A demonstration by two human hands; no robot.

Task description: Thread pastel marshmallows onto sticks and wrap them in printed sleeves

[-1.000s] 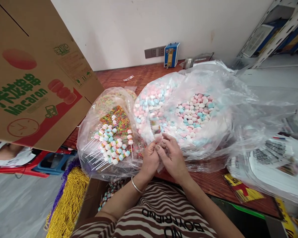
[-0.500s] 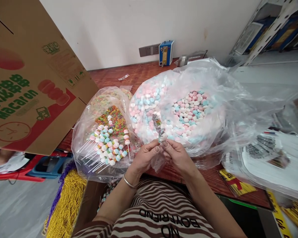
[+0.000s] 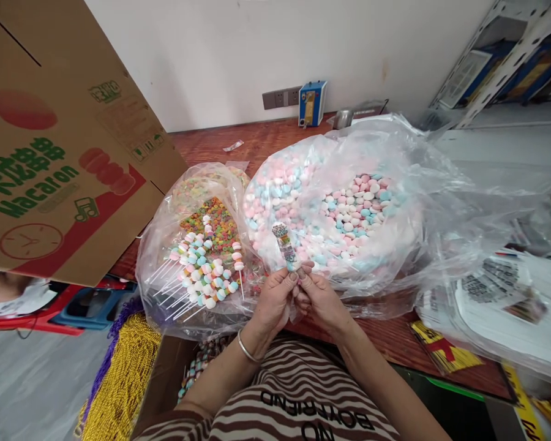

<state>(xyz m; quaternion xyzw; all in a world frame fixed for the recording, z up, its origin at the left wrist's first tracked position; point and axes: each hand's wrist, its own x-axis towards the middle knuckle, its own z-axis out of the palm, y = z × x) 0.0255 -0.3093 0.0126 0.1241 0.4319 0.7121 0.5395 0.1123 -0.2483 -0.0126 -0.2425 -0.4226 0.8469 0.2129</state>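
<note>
A printed clear wrapper [image 3: 283, 243] with candy inside points up and away from me, its lower end between my fingertips. My left hand [image 3: 274, 297] pinches that end from the left, thumb and fingers closed. From the right, my right hand [image 3: 320, 300] is also closed on it, both thumbs almost touching. Just beyond lies a big clear bag [image 3: 275, 177] of pink, white and blue marshmallow candies [image 3: 356, 202]. To the left, marshmallow skewers [image 3: 205, 269] on white sticks are heaped on a bag of coloured ring candies [image 3: 218, 223].
A large cardboard box [image 3: 73, 153] rises at the left. Yellow cords [image 3: 123, 373] hang below it. Printed wrappers [image 3: 500, 285] in clear plastic lie at the right. A blue device [image 3: 312, 104] stands by the wall, and a metal shelf [image 3: 491, 73] is at far right.
The wrapper has tilted further left and shows more of its printed length above my fingers. My hands have come closer together at its lower end. The view has shifted slightly.
</note>
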